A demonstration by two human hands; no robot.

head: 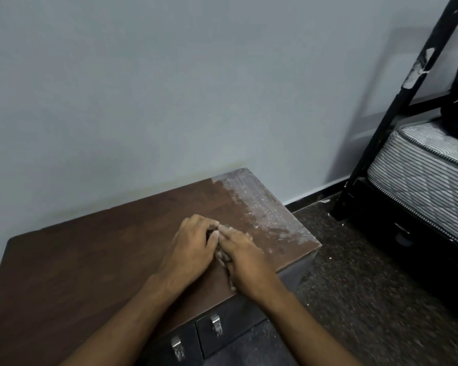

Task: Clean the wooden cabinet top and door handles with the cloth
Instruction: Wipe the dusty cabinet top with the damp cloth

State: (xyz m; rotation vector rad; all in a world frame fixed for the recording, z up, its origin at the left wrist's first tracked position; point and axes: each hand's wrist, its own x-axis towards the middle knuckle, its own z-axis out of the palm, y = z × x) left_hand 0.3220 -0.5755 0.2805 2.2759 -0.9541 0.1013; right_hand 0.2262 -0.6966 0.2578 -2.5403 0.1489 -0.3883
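Note:
The dark brown wooden cabinet top [103, 247] stands against the wall. Its right end carries a patch of white dust [265, 212]; the part to the left looks wiped. Both hands meet near the right front of the top. My left hand [191, 247] has its fingers curled over a small dusty cloth [222, 256], most of which is hidden. My right hand [246, 260] lies over the cloth with its fingers straight, pressing it down. Two metal door handles [216, 324] [177, 347] show on the dark front below, both speckled with dust.
A pale wall [169, 88] runs behind the cabinet. To the right is dark speckled carpet [354, 273]. A black bed frame [397, 107] with a striped mattress [421, 167] stands at the far right, with a dark object on the mattress.

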